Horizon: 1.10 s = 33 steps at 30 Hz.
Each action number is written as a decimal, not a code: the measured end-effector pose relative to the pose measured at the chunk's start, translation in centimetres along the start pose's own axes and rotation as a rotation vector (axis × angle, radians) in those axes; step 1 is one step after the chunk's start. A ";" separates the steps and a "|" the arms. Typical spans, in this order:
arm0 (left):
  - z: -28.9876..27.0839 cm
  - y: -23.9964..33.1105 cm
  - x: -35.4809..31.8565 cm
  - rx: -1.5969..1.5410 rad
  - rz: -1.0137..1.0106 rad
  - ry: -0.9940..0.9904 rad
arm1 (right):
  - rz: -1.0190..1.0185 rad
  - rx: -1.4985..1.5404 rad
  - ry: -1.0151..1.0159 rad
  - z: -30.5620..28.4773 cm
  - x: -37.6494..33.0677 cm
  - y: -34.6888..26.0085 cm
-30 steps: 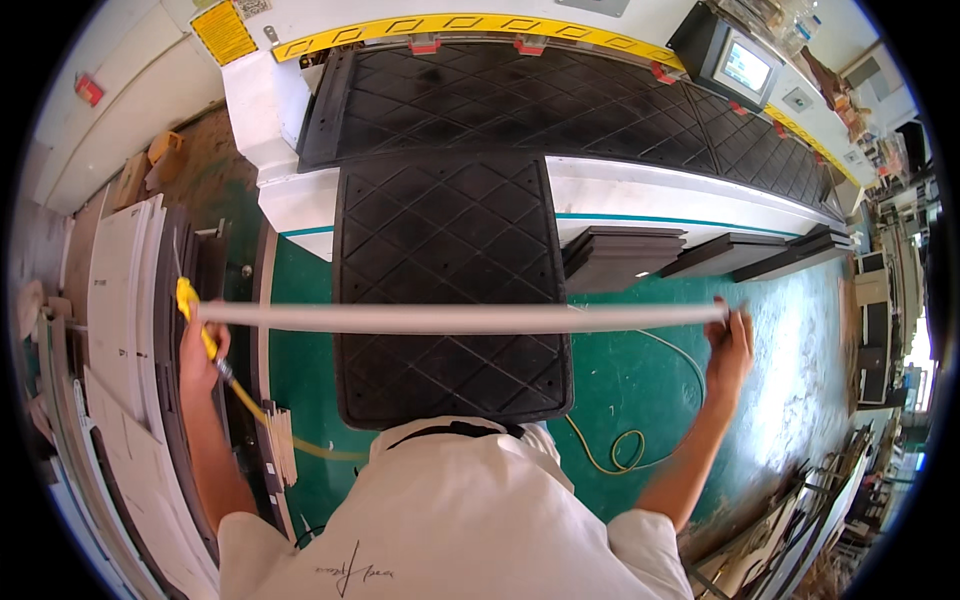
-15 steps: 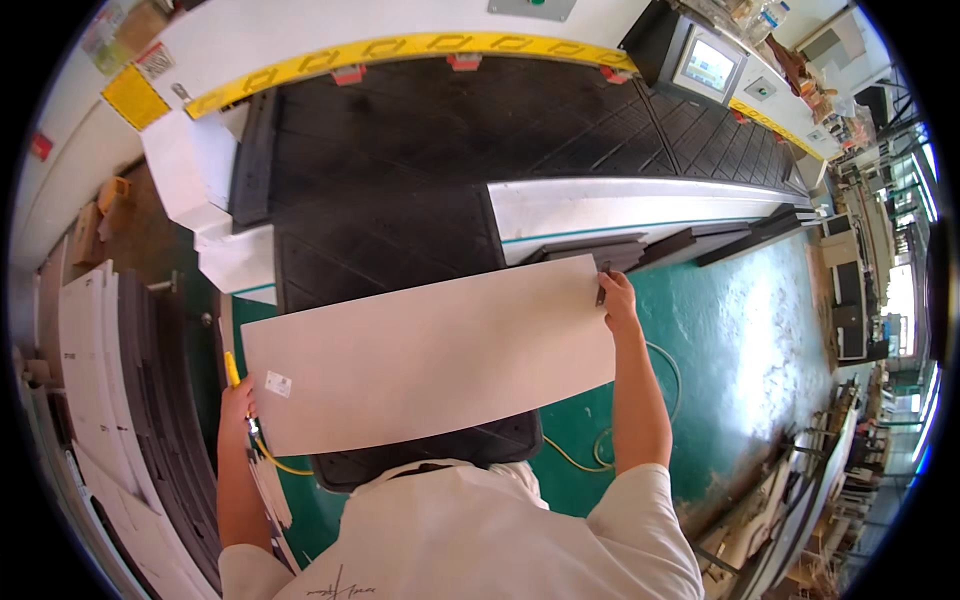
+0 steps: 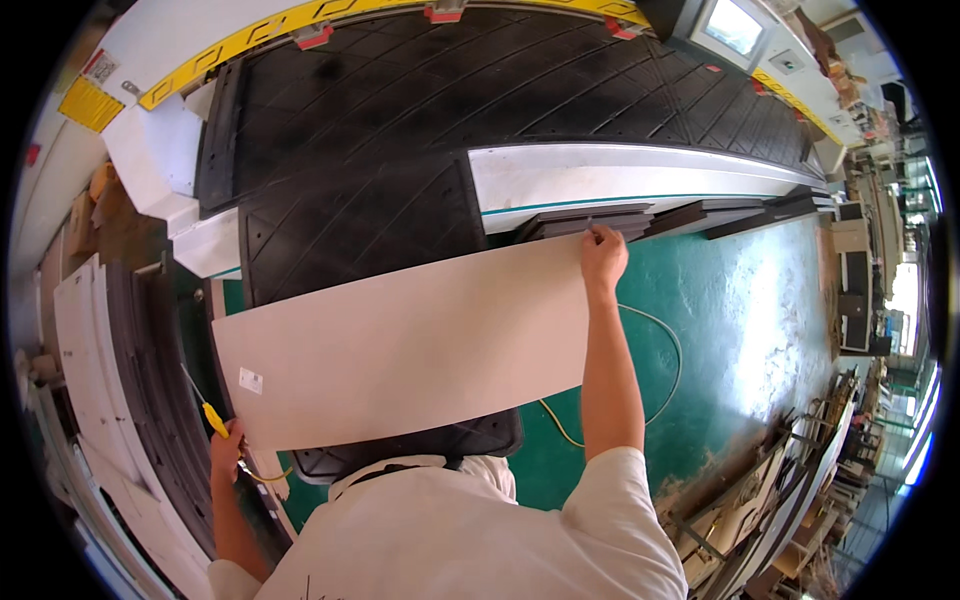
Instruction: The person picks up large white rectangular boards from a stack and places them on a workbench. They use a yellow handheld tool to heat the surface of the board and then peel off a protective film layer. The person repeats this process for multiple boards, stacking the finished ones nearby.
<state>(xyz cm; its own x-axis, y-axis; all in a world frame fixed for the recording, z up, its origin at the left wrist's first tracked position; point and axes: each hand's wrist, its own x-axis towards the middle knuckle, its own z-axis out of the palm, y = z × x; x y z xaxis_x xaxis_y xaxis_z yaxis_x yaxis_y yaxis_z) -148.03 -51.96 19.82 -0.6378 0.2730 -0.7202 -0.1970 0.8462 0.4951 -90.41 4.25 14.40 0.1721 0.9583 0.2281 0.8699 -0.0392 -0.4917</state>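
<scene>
Head view, both hands' fingers pinching pale board (image 3: 400,345), left hand (image 3: 226,452), right hand (image 3: 603,256)

Floor (image 3: 740,330): green, glossy, glare patch at right. Yellow hose (image 3: 660,340) loops across it near centre. Machine bed (image 3: 480,90): large, white frame w/ yellow strip along far edge; black mat w/ diamond grooves covers it. Smaller black mat section (image 3: 360,230) juts toward camera, white ledge (image 3: 640,170) beside it. Dark panels (image 3: 590,220) stacked on floor, touching ledge base. White boards (image 3: 85,350) stacked at left.
</scene>
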 end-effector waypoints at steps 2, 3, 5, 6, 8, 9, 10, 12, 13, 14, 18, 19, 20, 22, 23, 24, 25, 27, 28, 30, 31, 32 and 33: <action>-0.6 -2.9 -1.1 -0.003 -0.085 0.024 | -0.110 -0.037 0.040 0.8 0.9 0.7; 0.0 -3.0 -1.9 -0.027 -0.110 0.018 | -0.099 -0.040 0.059 1.2 1.2 1.6; 0.1 -4.3 -2.2 -0.107 -0.036 -0.028 | -0.068 -0.015 0.053 1.6 1.3 3.4; 0.4 -4.0 -2.7 -0.120 -0.033 0.001 | -0.064 -0.072 0.028 1.4 1.0 2.7; 0.1 -4.4 -2.2 -0.086 -0.042 0.041 | -0.153 -0.050 0.008 1.4 -0.3 0.9; -0.2 -4.8 -1.8 -0.078 -0.049 0.024 | -0.186 -0.038 0.000 1.5 -1.3 -0.6; -0.5 -4.5 -1.8 -0.087 -0.056 -0.024 | -0.210 -0.007 -0.034 1.7 -2.8 -2.5; -0.7 -4.7 -1.7 -0.131 -0.057 -0.089 | -0.299 0.013 -0.073 2.2 -5.7 -6.7; -1.0 -3.9 -1.7 -0.136 -0.045 -0.108 | -0.284 0.044 -0.091 3.0 -7.6 -7.8; -1.1 -4.2 -1.4 -0.149 -0.020 -0.152 | -0.292 0.068 -0.093 4.3 -9.3 -9.5; -0.8 -6.6 -0.4 -0.328 0.070 -0.228 | -0.402 0.093 -0.164 7.9 -18.9 -21.5; -0.7 -6.4 -0.5 -0.352 0.081 -0.241 | -0.439 0.071 -0.163 9.5 -21.6 -24.4; -0.4 -6.5 -0.4 -0.377 0.090 -0.254 | -0.406 0.100 -0.207 11.1 -24.5 -27.7; -0.4 -7.4 0.2 -0.454 0.174 -0.297 | -0.491 0.208 -0.219 14.7 -31.0 -34.4; -0.4 -8.0 0.3 -0.500 0.203 -0.309 | -0.457 0.276 -0.354 14.9 -35.0 -39.8; -0.5 -7.5 0.1 -0.538 0.184 -0.344 | -0.603 0.243 -0.381 15.8 -38.2 -43.9; -0.9 -6.7 0.3 -0.453 0.228 -0.362 | -0.578 0.297 -0.349 18.5 -41.2 -46.8; -2.0 -6.3 0.6 -0.295 0.300 -0.368 | -0.554 -0.060 -0.847 20.1 -45.0 -55.3; -3.0 -6.0 0.4 -0.211 0.325 -0.323 | -0.532 0.007 -1.010 19.9 -46.6 -57.1; -4.4 -10.2 2.0 -0.212 0.306 -0.289 | -0.510 0.159 -1.043 19.2 -48.8 -57.4; -5.0 -12.2 3.7 -0.228 0.309 -0.257 | -0.534 0.245 -0.903 18.5 -49.1 -56.5; -5.3 -14.5 4.3 -0.355 0.342 -0.119 | -0.549 0.327 -0.763 18.0 -48.7 -55.2; -6.5 -16.4 5.1 -0.304 0.284 -0.090 | -0.553 0.370 -0.639 17.8 -47.4 -53.2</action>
<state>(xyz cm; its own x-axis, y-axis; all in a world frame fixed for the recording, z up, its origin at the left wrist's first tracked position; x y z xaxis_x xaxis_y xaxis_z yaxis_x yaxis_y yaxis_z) -152.90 -67.38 11.16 -0.6338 0.5261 -0.5671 -0.2421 0.5614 0.7914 -153.03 -34.05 14.77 -0.6079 0.7920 0.0571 0.5300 0.4582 -0.7136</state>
